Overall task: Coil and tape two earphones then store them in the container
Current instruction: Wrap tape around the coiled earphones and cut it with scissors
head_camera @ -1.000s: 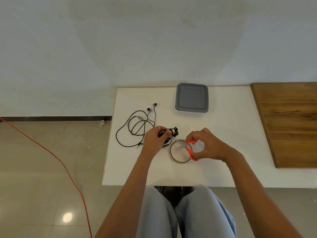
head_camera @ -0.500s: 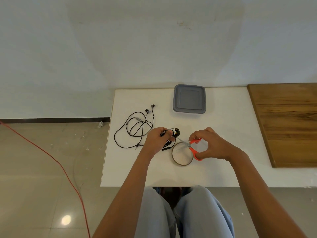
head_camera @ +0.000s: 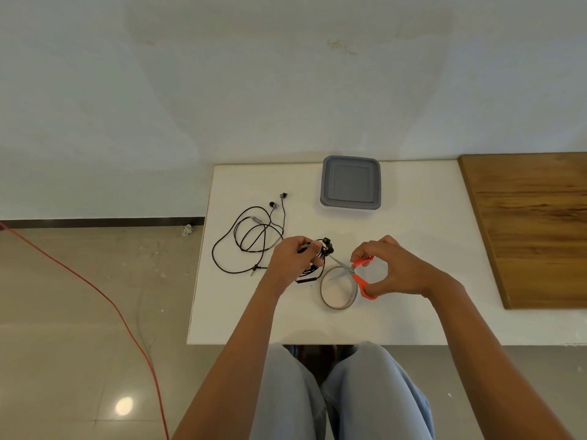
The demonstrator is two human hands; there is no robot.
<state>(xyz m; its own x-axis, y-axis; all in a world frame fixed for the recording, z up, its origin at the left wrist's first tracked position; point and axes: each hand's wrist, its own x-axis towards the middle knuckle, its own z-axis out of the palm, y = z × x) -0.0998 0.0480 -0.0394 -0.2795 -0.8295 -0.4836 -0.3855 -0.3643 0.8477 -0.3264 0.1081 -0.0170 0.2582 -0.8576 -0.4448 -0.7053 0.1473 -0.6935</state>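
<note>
My left hand [head_camera: 292, 260] grips a coiled black earphone [head_camera: 317, 265] above the white table [head_camera: 413, 249]. My right hand [head_camera: 390, 268] holds orange-handled scissors [head_camera: 355, 271], fingers through the loops, blades pointing left at the coil. A roll of tape [head_camera: 338, 292] lies flat on the table just under the scissors. The second earphone [head_camera: 254, 236] lies loose and uncoiled on the table's left part, its buds toward the wall. A grey lidded container [head_camera: 350, 187] sits at the back of the table, closed.
A wooden board [head_camera: 533, 223] covers the table's right side. An orange cable [head_camera: 104, 296] runs across the tiled floor on the left. My knees in light jeans sit under the table's front edge.
The scissors have swung up from lying over the tape roll, and their blades now point at the coil in my left hand. My left hand has barely moved.
</note>
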